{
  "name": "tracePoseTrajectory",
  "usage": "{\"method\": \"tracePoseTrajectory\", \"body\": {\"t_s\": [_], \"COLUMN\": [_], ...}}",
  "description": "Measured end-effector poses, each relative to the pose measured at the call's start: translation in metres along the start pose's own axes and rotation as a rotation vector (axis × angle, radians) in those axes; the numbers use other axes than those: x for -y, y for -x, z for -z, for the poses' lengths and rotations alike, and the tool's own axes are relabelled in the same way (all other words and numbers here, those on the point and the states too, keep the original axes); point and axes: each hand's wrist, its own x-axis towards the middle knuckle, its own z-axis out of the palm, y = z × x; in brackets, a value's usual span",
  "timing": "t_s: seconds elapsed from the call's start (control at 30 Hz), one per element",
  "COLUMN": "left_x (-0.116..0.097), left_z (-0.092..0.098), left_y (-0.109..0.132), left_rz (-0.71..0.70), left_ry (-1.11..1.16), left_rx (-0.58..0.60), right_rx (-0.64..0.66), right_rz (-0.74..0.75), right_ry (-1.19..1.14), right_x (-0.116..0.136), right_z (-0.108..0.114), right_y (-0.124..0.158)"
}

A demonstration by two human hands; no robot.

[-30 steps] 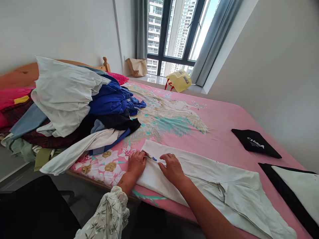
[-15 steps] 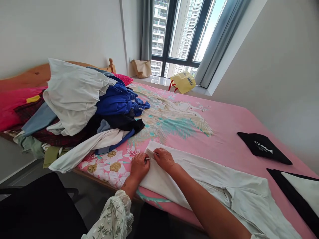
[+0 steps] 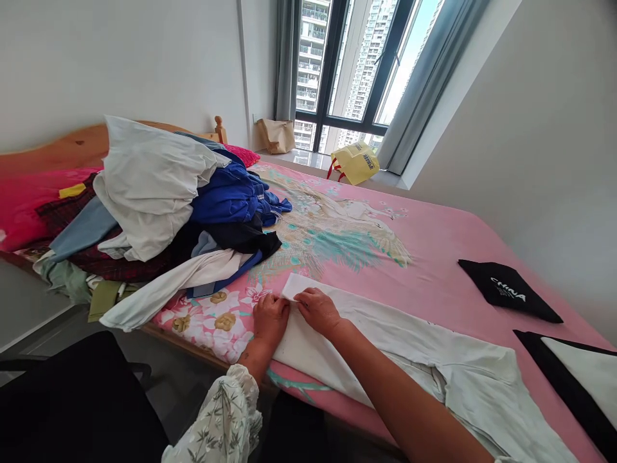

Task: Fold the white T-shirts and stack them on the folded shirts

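Note:
A white shirt lies lengthwise along the near edge of the bed, its folded left end under my hands. My left hand is closed on the near corner of that end, fingers pinched on the cloth. Close beside it, my right hand pinches the same end a little further right, and my right forearm crosses over the shirt. A small flap of hem shows folded over just beyond my fingers. Wrinkled folds of the shirt spread toward the lower right.
A heap of clothes sits at the left, one pale sleeve hanging over the bed's edge. Folded black garments lie at the right. A yellow bag and a beige bag rest by the window. A black chair stands lower left.
My fingers have closed down on the shirt's end, and the small pale edge between them has been pressed flat. The view has shifted slightly; the other clothes lie as before.

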Motion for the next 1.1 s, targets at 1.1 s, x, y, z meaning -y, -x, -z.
{"method": "tracePoseTrajectory", "body": {"t_s": [1.1], "left_x": [0.006], "left_z": [-0.011], "left_y": [-0.004], "left_rz": [-0.098], "left_ry": [-0.037], "left_rx": [0.014], "right_rx": [0.013], "right_rz": [-0.386], "right_ry": [0.3], "right_x": [-0.045], "right_z": [0.031], "right_y": [0.122]}}
